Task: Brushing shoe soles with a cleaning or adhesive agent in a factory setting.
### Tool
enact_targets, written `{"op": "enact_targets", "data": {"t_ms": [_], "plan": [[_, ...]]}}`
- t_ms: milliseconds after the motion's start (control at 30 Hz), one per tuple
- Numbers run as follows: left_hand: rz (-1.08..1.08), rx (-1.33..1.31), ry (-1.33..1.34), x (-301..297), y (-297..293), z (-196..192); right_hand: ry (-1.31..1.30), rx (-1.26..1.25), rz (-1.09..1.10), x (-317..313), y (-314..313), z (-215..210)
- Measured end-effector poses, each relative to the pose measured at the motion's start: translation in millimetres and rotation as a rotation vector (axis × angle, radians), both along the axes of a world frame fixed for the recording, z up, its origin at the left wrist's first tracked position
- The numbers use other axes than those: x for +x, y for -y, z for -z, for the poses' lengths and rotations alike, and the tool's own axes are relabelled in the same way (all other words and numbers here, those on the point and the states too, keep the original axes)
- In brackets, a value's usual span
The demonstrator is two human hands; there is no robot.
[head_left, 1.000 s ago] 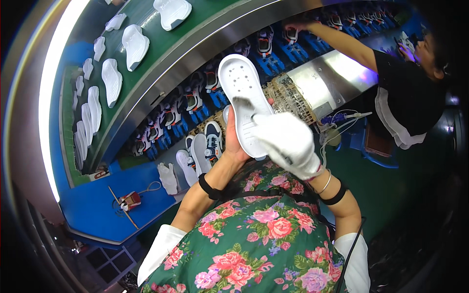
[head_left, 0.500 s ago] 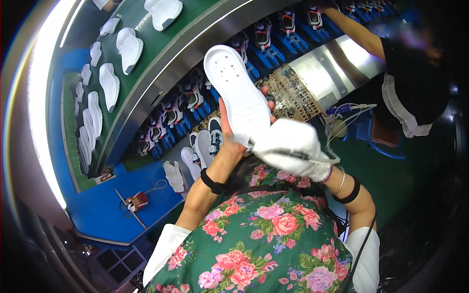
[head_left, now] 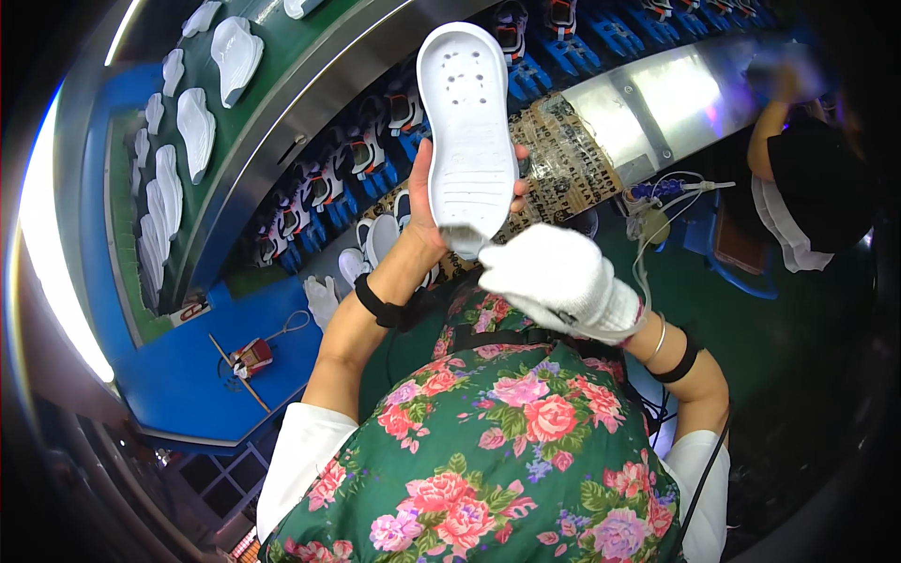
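Sole (head_left: 467, 141) is clasped by left hand (head_left: 424, 200), brush (head_left: 462, 235) apparently clamped in right hand (head_left: 556, 277) at heel (head_left: 474, 202); even strokes seem required next.

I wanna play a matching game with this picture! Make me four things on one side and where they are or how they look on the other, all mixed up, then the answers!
Things:
1. Shoe sole
2. Right hand
3. Apron
4. Table

Places and looks:
A. Plain blue, at the lower left of the picture
B. Green with pink flowers
C. Held in the bare left hand
D. Covered by a white glove

Right pairs: 1-C, 2-D, 3-B, 4-A
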State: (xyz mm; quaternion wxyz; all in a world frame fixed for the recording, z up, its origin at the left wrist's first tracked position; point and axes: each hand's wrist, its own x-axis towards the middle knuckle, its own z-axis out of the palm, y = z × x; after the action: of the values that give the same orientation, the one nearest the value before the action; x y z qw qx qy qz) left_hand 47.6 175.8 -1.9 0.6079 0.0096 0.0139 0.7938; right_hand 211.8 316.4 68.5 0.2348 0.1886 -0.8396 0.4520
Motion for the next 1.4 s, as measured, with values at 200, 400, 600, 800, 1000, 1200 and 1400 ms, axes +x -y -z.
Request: {"op": "enact_targets", "data": {"t_ms": [200,400,600,800,1000,1200,1400], "plan": [[0.100,0.035,0.013,2.2,-1.1,-5.2,0.249,-0.403,0.124,-5.1,-12.5,-5.5],[0.157,-0.004,-0.117,-16.9,-7.2,-5.0,0.020,0.094,-0.016,6.6,-16.2,2.7],[0.138,0.037,-0.149,-17.7,-11.2,-2.9,0.143,-0.306,-0.078,5.7,-21.2,-4.5],[0.186,-0.034,-0.198,-26.4,-22.1,-8.4,-0.074,0.146,0.054,6.6,-19.2,12.4],[0.116,-0.152,-0.348,-30.8,-24.7,-10.4,0.093,-0.292,0.043,-3.3,-20.3,2.0],[0.086,-0.059,-0.086,-25.1,-24.4,4.1,0.289,-0.525,-0.001,-5.5,-22.0,-2.3],[0.083,-0.264,-0.008,7.8,-31.1,1.5,-0.056,0.048,0.402,-34.3,-91.2,-5.5]]}}
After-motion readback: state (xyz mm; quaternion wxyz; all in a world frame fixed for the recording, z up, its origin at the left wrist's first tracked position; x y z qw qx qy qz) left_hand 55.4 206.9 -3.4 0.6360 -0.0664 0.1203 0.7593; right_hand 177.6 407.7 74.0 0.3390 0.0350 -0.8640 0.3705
